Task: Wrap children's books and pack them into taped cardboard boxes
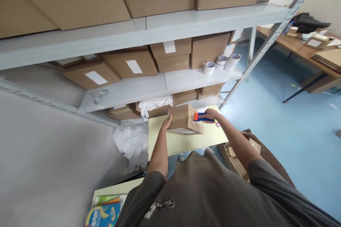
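Note:
A cardboard box (pixel 178 122) stands on a pale yellow table (pixel 157 138) in front of me, with clear tape across its upper side. My left hand (pixel 166 123) grips the box at its left end, thumb near the top edge; its other fingers are partly hidden. In my right hand (pixel 211 114) is a blue and orange tape dispenser (pixel 196 116), fingers wrapped round its handle. The dispenser's orange head meets the right end of the box, where shiny tape shows. A small pink item (pixel 218 124) lies on the table beyond the dispenser.
A metal shelf (pixel 128 90) with cardboard boxes rises ahead; tape rolls (pixel 209 67) stand on it. White gloves (pixel 153 104) hang over lower boxes. White plastic (pixel 130 142) lies left of the table. A large open carton (pixel 269 159) sits at right, a wooden desk (pixel 303 48) further off.

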`<state>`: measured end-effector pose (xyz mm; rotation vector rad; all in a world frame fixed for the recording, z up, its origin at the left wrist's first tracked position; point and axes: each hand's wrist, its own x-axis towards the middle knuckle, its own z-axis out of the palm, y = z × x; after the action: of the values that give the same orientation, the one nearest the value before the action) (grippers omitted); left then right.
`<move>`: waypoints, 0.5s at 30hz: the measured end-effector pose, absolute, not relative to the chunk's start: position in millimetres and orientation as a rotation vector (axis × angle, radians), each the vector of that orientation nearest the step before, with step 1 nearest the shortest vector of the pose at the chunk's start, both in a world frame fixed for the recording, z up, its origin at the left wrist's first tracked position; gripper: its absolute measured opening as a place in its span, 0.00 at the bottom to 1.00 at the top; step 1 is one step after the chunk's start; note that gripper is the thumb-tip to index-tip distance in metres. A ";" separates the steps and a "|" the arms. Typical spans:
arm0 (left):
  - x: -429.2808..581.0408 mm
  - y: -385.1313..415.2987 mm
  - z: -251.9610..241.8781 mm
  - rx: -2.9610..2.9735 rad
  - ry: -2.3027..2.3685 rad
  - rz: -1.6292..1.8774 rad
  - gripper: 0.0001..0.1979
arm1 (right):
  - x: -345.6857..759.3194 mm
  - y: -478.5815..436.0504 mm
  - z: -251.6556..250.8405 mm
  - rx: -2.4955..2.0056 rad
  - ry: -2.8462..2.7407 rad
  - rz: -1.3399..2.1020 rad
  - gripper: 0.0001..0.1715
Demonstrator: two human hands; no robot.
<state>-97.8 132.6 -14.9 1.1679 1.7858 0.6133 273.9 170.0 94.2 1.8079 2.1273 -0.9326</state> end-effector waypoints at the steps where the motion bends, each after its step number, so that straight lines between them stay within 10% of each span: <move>1: -113.0 130.9 -13.5 1.142 1.856 0.573 0.28 | 249.8 170.6 92.5 1.782 2.145 -0.956 0.43; 15: -162.5 104.1 -20.6 1.098 2.051 0.545 0.22 | 43.7 172.7 89.0 1.595 2.183 -0.863 0.39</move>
<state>-162.5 104.1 -20.6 1.0976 2.0510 0.5455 43.7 172.7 89.0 1.5949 2.1833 -0.8626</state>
